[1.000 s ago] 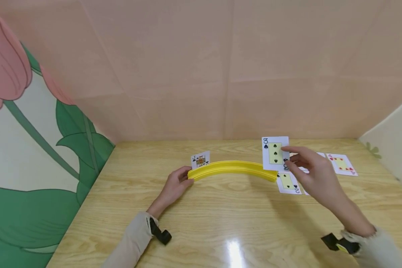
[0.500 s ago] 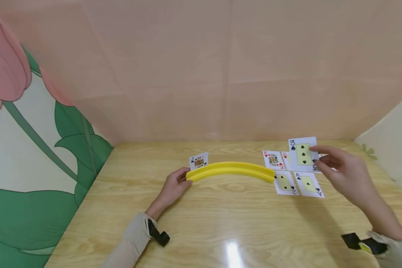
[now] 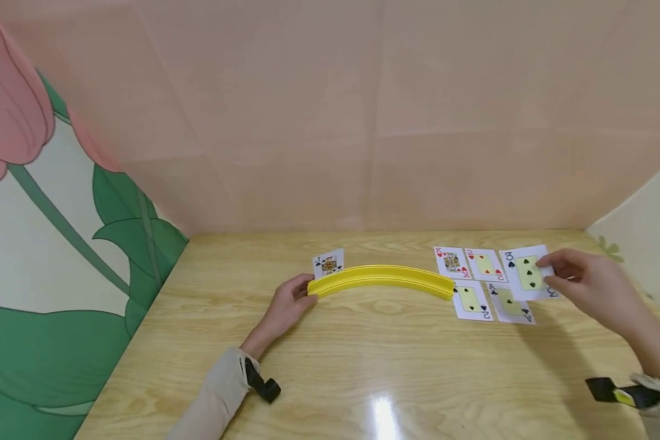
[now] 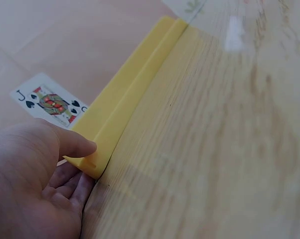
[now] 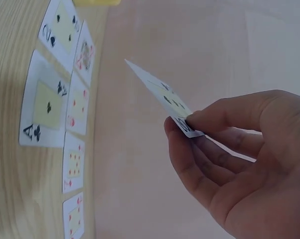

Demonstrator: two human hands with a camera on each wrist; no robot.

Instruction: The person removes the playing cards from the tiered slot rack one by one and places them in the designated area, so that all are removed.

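Observation:
My right hand pinches a three of spades playing card by its right edge, thumb against fingers. In the right wrist view that card is tilted and held above the table, apart from the laid-out cards. My left hand grips the left end of a curved yellow card holder. Seen from the left wrist, the thumb of the left hand presses the holder's front and fingers lie behind its end. A jack of spades stands in the holder's groove near that hand, its lower part hidden.
Right of the holder several cards lie face up in two rows: a king of hearts, a red two, a black two and an ace of clubs. Two more red cards show in the right wrist view. A pink wall backs the table.
My right hand has carried the three of spades rightward from over the holder's right end and lowered it slightly, uncovering the cards there. The left hand and holder have stayed put.

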